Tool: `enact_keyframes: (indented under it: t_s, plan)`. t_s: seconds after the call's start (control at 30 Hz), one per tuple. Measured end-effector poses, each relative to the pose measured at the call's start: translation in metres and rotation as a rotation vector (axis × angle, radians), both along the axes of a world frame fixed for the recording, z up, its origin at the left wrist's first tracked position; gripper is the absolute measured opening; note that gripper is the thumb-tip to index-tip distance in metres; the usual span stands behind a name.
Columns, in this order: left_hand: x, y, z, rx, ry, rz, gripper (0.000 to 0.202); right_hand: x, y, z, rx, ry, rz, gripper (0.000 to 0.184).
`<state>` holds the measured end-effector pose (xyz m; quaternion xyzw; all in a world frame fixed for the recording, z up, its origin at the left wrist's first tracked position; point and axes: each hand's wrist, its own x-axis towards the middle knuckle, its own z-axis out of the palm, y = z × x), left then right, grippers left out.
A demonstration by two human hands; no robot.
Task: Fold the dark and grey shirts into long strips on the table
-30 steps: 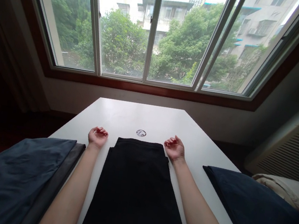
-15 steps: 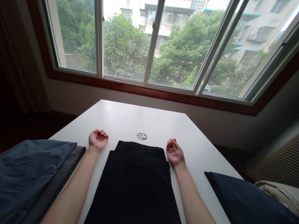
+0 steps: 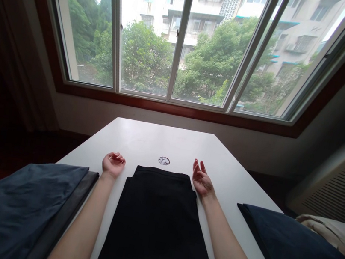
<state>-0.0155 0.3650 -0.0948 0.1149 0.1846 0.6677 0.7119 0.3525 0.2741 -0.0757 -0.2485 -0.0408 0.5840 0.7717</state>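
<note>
A black folded garment (image 3: 159, 218) lies lengthwise down the middle of a white table (image 3: 161, 140), its far end square and flat. My left hand (image 3: 113, 164) rests palm up on the table just left of the garment's far corner, fingers loosely curled with nothing in them. My right hand (image 3: 201, 179) lies palm up at the right far corner, fingers stretched out and apart, holding nothing. Neither hand touches the cloth firmly; both forearms run along its sides.
A dark blue cloth (image 3: 15, 205) over a grey one (image 3: 67, 204) lies at the left. Another dark blue cloth (image 3: 290, 251) lies at the right with a beige cloth (image 3: 332, 231) behind it. A round cable hole (image 3: 164, 160) sits beyond the garment. A wide window (image 3: 179, 39) faces me.
My right hand has uncurled its fingers and lifted them a little. The left hand stays curled in place. The view has tilted slightly down.
</note>
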Motion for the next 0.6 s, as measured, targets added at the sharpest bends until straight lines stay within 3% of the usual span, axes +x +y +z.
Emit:
enact_keyframes:
  t_s: [0.43, 0.6]
  plan:
    - [0.0005, -0.0004, -0.0001, 0.031, 0.086, 0.033, 0.019, -0.0034, -0.0005, -0.0034, 0.031, -0.090, -0.007, 0.059]
    - [0.0016, -0.0049, 0.0049, 0.080, 0.395, 0.111, 0.024, -0.0032, 0.0009, -0.0086, 0.045, -0.144, -0.011, 0.060]
